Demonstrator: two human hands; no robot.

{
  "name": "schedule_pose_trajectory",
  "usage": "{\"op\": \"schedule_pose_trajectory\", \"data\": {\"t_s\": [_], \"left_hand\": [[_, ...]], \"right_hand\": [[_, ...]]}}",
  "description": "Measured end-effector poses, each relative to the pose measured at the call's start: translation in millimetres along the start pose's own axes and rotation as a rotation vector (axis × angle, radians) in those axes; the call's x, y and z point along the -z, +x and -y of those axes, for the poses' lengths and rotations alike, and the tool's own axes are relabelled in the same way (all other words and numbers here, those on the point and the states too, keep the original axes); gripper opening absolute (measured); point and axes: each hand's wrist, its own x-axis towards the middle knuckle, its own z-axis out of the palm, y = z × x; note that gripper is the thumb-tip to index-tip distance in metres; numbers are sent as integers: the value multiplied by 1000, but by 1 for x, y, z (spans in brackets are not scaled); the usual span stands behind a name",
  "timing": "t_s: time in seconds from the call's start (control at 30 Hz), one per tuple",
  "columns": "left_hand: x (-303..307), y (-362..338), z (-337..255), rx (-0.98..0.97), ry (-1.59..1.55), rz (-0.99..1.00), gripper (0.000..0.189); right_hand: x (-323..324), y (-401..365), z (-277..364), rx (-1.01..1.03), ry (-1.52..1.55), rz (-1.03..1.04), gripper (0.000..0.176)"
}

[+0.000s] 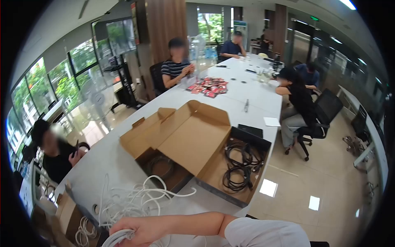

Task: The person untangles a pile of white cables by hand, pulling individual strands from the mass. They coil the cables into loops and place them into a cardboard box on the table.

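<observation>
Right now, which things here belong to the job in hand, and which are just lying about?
Likely the job:
white cable bundle in the right hand
loose white cables
boxed white coil
boxed black cables

Probably just lying about:
red packets
white sheet

Past R hand (131, 230): red pkts (209, 87) on table (265, 101), person in striped top (173, 71) nearby. Fwd-R of hand: white sheet (271, 122), person in grey trousers (302, 98) on blk chair (330, 108). L of hand: person in blk (57, 164).

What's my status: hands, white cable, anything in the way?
Right hand gripping coiled white cable. Left hand out of view. Tangled white cables just beyond, on the table; might snag.
</observation>
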Motion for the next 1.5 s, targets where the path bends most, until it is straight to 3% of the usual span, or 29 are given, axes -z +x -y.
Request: {"op": "schedule_pose_trajectory", "data": {"t_s": [0.03,0.07,0.2,0.3,0.4,0.5,0.6,0.7,0.8,1.0,1.2,1.33,1.4,1.43,1.5], "left_hand": [[5,-6,-7,3,125,-35,33],[26,-25,3,12,194,-231,35],[13,-8,16,-25,354,-227,37],[16,-20,2,-60,515,-301,38],[15,-16,1,-58,553,-270,37],[15,-15,-2,-60,610,-282,35],[18,-14,0,-55,651,-259,32],[21,-12,2,-55,697,-225,30],[18,-3,11,-56,777,-153,28],[5,18,36,-62,996,18,24],[37,28,52,15,1081,-140,19],[73,26,41,213,1045,-261,17],[78,20,15,502,881,-131,21],[66,18,6,424,727,-177,24],[32,15,0,269,412,-254,32]], "right_hand": [[-4,2,1,-12,5,20,17],[-7,1,3,-16,5,25,17],[-4,-6,13,-26,-20,9,15],[0,4,3,251,-299,20,13],[-1,-2,10,287,-468,-2,15],[-10,-6,21,173,-170,81,18],[-11,-8,20,146,-78,53,20],[-4,-3,13,292,-366,-35,18],[-5,-8,17,339,-325,-100,23],[6,-22,25,293,-82,-216,35],[21,-31,23,512,225,-51,30],[19,-43,37,665,48,-207,27],[21,-41,40,817,-368,-447,30],[22,-43,43,886,-584,-577,32],[13,-47,49,818,-762,-595,23]]}}
